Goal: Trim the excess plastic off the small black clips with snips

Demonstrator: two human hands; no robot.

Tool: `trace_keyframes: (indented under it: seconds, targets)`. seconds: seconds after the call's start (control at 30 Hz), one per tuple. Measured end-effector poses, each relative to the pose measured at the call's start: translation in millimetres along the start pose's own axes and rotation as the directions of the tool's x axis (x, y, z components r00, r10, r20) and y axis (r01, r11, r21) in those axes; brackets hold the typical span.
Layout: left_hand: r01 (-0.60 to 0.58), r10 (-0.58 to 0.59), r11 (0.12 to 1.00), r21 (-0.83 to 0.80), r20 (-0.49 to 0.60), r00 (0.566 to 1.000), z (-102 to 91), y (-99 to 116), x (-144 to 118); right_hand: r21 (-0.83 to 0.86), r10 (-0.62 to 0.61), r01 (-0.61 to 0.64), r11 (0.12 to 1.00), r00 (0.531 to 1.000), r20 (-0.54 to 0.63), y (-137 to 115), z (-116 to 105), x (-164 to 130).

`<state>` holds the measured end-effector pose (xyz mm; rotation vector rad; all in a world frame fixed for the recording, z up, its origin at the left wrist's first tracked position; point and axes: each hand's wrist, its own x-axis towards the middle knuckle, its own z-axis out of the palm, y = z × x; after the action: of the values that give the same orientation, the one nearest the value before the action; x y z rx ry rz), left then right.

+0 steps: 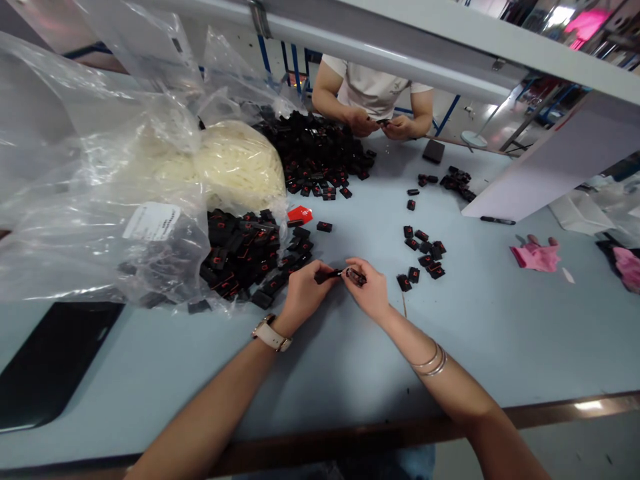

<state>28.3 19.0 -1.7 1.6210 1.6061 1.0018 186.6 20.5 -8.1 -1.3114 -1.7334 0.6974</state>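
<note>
My left hand (305,293), with a white-strapped watch at its wrist, pinches a small black plastic piece (327,274) over the table. Close against it, my right hand (373,291) is closed around a small dark, shiny tool (356,277) whose thin tip meets the black piece; its exact kind is unclear. Left of my hands lies a heap of black plastic pieces with red marks (240,250), partly under clear plastic. A loose group of similar black pieces (425,247) rests to the right. One single black piece (324,227) sits just beyond my fingers.
Clear plastic bags (100,160) with pale yellow parts (240,163) fill the left side. A black tray-like object (55,360) lies front left. Across the table, a co-worker's hands (380,125) hold a small dark piece beside a larger black heap (320,147). Pink gloves (537,255) lie right.
</note>
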Motion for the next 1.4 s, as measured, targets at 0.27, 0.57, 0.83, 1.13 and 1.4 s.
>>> trace_keyframes:
  seconds: [0.27,0.57,0.83,1.13,1.4]
  targets:
    - [-0.022,0.022,1.000,-0.006,-0.009,1.000,0.7,-0.2,0.6,-0.089,-0.153,0.156,0.984,0.988,0.035,3.7,1.5,0.7]
    - [-0.011,0.011,1.000,0.014,-0.006,1.000,0.4,1.6,-0.1,-0.322,-0.312,0.339,0.884,0.940,0.135,7.3,1.6,0.4]
    - [-0.001,0.001,1.000,0.011,-0.003,1.000,-0.5,1.7,0.8,-0.335,-0.293,0.319,0.887,0.948,0.126,9.3,1.0,0.7]
    - [-0.019,0.019,1.000,0.011,-0.003,1.000,-0.6,0.2,0.3,-0.185,-0.226,0.239,0.953,0.970,0.086,5.0,2.1,1.0]
    - [-0.009,0.009,1.000,-0.009,-0.001,1.000,-0.9,2.5,0.2,-0.108,-0.152,0.157,0.982,0.987,0.054,3.7,2.5,1.0]
